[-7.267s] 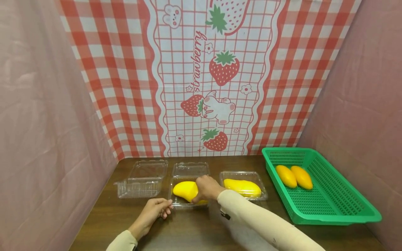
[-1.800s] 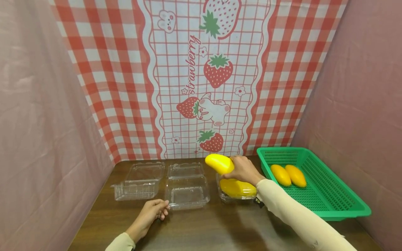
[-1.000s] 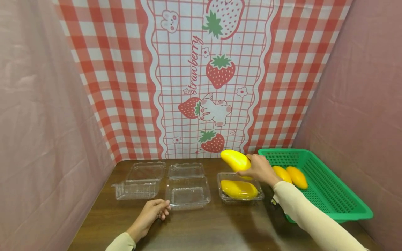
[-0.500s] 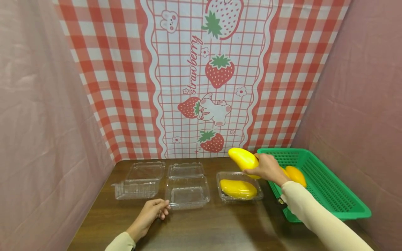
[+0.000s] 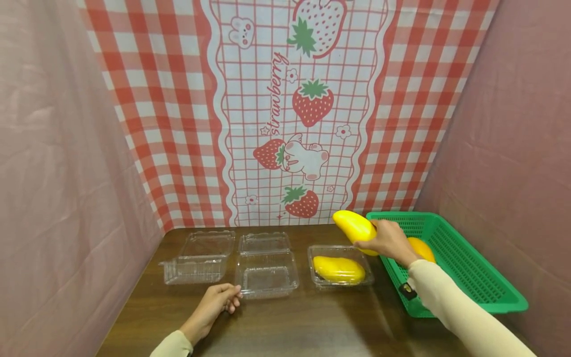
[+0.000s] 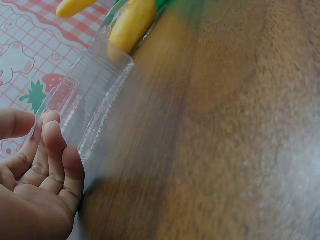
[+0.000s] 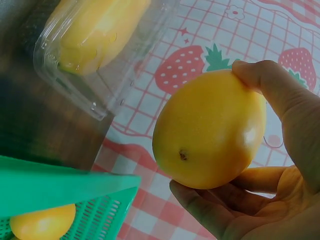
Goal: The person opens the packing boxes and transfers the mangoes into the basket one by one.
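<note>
My right hand point(image 5: 389, 243) grips a yellow mango point(image 5: 352, 227) in the air, over the left rim of the green basket. In the right wrist view the thumb is on one side of the mango point(image 7: 207, 130) and the fingers on the other. At the front left corner of an open clear plastic clamshell box point(image 5: 267, 277), my left hand point(image 5: 216, 303) pinches the edge between thumb and forefinger. Its other fingers are loosely bent in the left wrist view. A second clamshell box point(image 5: 341, 284), its lid down, contains a mango point(image 5: 338, 269).
At the right stands the green basket point(image 5: 486, 258), with a mango point(image 5: 421, 248) inside, partly hidden by my right hand. Another open clamshell box point(image 5: 196, 270) lies at the left of the wooden table point(image 5: 285, 327). A checked strawberry cloth point(image 5: 178, 124) hangs behind.
My right hand has lifted the mango out of the middle clamshell box and carried it right, past the lidded box to the basket. The left hand has stayed at the box corner.
</note>
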`<action>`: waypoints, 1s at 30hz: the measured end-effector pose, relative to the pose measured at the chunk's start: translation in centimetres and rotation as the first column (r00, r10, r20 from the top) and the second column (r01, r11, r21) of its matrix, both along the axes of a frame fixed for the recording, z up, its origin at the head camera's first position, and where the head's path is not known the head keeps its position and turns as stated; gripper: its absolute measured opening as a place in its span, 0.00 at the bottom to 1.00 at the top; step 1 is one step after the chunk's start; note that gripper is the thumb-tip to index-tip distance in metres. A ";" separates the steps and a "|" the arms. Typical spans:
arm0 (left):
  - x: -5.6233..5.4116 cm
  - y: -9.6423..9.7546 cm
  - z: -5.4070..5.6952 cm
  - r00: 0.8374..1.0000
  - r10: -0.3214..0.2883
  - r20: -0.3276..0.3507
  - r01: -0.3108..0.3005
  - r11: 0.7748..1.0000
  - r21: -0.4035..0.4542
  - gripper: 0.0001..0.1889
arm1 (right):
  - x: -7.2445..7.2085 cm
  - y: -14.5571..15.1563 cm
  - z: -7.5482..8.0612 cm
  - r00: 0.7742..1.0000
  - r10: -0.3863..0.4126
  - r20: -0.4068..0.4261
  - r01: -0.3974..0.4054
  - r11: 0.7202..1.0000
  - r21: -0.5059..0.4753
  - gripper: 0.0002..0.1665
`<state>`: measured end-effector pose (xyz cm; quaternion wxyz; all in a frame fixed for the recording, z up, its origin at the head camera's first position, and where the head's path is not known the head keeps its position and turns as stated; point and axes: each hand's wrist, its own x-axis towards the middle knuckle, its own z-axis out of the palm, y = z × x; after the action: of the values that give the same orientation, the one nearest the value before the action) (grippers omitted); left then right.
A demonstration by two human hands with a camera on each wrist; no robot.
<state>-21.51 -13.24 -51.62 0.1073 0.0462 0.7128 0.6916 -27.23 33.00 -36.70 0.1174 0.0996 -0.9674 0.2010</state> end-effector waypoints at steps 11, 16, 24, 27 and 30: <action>-0.1 0.0 -0.2 1.000 -0.010 0.003 0.010 1.000 0.007 0.16 | 0.4 1.7 0.2 1.000 -0.021 0.007 0.021 1.000 0.002 0.30; -0.1 0.0 -0.1 1.000 -0.005 0.008 0.005 1.000 0.010 0.16 | 0.7 2.6 0.4 0.999 -0.027 0.027 0.027 1.000 0.002 0.32; 0.0 -0.1 -0.1 1.000 -0.003 0.005 0.003 1.000 0.008 0.16 | 1.1 3.8 0.4 0.999 -0.034 0.042 0.036 0.999 -0.032 0.33; 0.0 0.0 -0.2 1.000 -0.006 0.011 0.006 1.000 0.002 0.16 | 1.2 4.3 0.4 0.998 -0.046 0.053 0.048 0.998 -0.038 0.33; -0.1 0.0 -0.3 1.000 -0.003 0.010 0.003 1.000 0.005 0.15 | 1.4 4.8 0.4 0.996 -0.060 0.061 0.063 0.997 -0.041 0.34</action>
<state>-21.65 -13.22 -51.87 0.1119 0.0439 0.7103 0.6936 -25.88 37.81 -36.28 0.0967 0.0612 -0.9685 0.2211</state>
